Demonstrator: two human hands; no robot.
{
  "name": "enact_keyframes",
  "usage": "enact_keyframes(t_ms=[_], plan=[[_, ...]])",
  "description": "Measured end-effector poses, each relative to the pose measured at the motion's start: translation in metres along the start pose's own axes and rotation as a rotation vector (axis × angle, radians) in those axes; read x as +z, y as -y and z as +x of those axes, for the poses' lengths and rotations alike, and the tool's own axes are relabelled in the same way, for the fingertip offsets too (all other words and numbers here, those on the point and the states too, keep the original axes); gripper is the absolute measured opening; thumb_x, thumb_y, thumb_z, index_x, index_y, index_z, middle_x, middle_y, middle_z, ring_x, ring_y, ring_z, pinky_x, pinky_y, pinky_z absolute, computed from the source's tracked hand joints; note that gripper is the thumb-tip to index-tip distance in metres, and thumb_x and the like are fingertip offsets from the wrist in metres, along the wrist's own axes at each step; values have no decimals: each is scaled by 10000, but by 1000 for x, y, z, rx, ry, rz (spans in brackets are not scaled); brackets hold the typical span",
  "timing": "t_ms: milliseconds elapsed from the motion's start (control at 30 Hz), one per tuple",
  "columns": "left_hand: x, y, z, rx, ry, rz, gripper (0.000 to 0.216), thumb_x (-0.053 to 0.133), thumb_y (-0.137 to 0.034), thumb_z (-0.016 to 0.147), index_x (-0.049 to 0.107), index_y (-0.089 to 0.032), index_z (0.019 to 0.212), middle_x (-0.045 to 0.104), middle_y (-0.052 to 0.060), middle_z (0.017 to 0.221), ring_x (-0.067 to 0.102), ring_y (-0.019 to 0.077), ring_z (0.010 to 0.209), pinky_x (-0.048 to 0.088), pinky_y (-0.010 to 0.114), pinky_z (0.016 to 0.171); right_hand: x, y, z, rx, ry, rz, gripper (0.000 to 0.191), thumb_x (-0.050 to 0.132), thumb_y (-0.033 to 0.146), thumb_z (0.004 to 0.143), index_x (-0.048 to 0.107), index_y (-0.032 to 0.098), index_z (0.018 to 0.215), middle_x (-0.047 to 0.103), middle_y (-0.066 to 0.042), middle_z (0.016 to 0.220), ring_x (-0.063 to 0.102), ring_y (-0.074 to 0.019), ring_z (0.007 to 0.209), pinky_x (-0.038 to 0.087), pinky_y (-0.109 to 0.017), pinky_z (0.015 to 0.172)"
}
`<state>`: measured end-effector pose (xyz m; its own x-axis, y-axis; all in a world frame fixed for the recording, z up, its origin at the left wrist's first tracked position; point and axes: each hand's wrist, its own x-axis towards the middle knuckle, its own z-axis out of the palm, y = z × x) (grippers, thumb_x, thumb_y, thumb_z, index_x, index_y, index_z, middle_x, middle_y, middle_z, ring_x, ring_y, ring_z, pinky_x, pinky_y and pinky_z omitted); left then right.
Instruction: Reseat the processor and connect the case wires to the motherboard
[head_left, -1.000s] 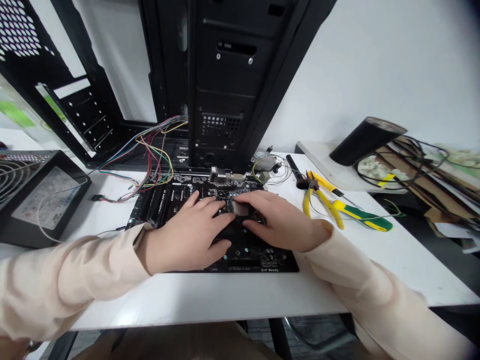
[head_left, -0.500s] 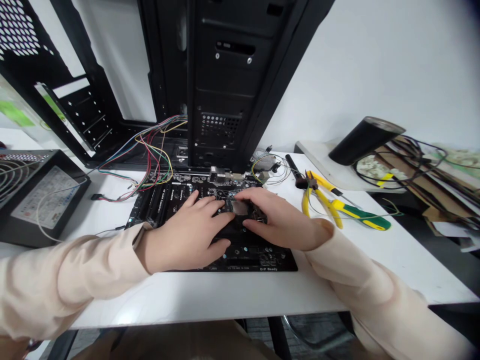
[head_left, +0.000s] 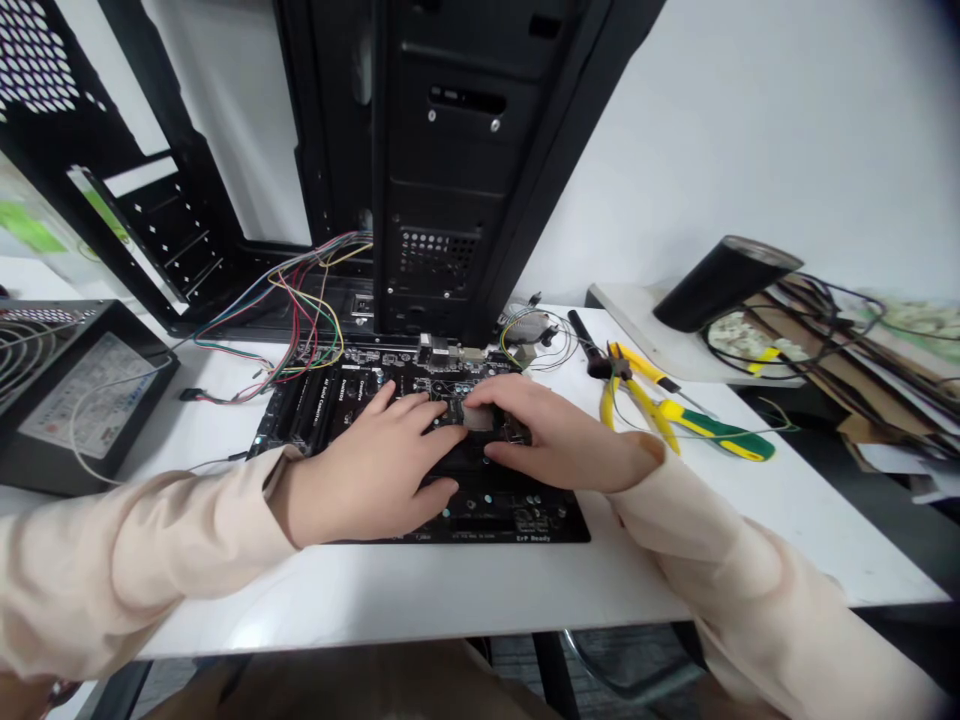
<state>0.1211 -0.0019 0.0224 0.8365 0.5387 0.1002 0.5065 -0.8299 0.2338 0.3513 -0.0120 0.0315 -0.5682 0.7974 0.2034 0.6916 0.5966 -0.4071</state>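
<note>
A black motherboard (head_left: pixel 480 525) lies flat on the white table. My left hand (head_left: pixel 382 460) rests on its left and middle part, palm down, with fingers spread and nothing held. The fingertips reach close to the processor socket area. On the right side of the board my right hand (head_left: pixel 562 435) is bent around a square metal-topped processor (head_left: pixel 478 418). The index finger is at its upper edge and the thumb near its lower right. Whether the processor sits fully down in the socket cannot be made out.
Behind the board stands an open black computer case (head_left: pixel 442 180) with loose coloured wires (head_left: pixel 300 290). A power supply (head_left: pixel 90 390) is at left. Pliers (head_left: pixel 637 390), a green-yellow screwdriver (head_left: pixel 720 432) and a black-handled tool (head_left: pixel 589 345) lie at right, near a black cylinder (head_left: pixel 724 283).
The whole view has shifted slightly. Both hands stay in nearly the same place on the motherboard, with my right fingers still at the processor.
</note>
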Motion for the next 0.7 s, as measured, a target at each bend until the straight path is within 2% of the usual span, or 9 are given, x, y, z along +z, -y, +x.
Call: enact_keyframes(t_ms=[133, 300, 500, 600, 700], plan=[[0, 0, 0, -4, -1, 0, 404, 517, -354, 896, 554, -200, 1268, 560, 145, 1309, 493, 323, 1241, 283, 625, 1090, -3, -1, 0, 21, -75, 116, 302, 574, 187, 805, 560, 205, 1105, 662, -75, 1063, 637, -194, 989, 546, -376, 878], [0, 0, -1, -1, -17, -2, 400, 535, -352, 890, 563, -200, 1258, 569, 144, 1304, 494, 336, 1251, 279, 637, 1088, 1, -2, 1, -4, -169, 97, 225, 572, 146, 792, 625, 203, 1003, 691, -60, 985, 652, -178, 893, 566, -344, 807], [0, 0, -1, 7, -22, -2, 386, 530, -347, 892, 571, -211, 1251, 573, 139, 1298, 508, 332, 1229, 301, 633, 1075, 1, -1, 0, 163, -159, 235, 244, 548, 127, 781, 651, 210, 987, 728, -33, 930, 683, -149, 819, 585, -316, 791], [-1, 0, -1, 7, -12, 4, 393, 525, -358, 894, 570, -206, 1254, 567, 142, 1305, 505, 330, 1232, 292, 629, 1083, -2, -1, 0, 235, -231, 389, 175, 590, 178, 771, 642, 193, 938, 721, -40, 873, 685, -154, 790, 591, -317, 752], [-1, 0, 0, 2, -7, 13, 387, 525, -364, 896, 575, -203, 1244, 570, 144, 1303, 502, 331, 1245, 280, 619, 1096, -4, -3, -1, 308, -342, 540, 194, 644, 209, 745, 623, 189, 937, 703, -45, 883, 674, -149, 789, 585, -302, 708]])
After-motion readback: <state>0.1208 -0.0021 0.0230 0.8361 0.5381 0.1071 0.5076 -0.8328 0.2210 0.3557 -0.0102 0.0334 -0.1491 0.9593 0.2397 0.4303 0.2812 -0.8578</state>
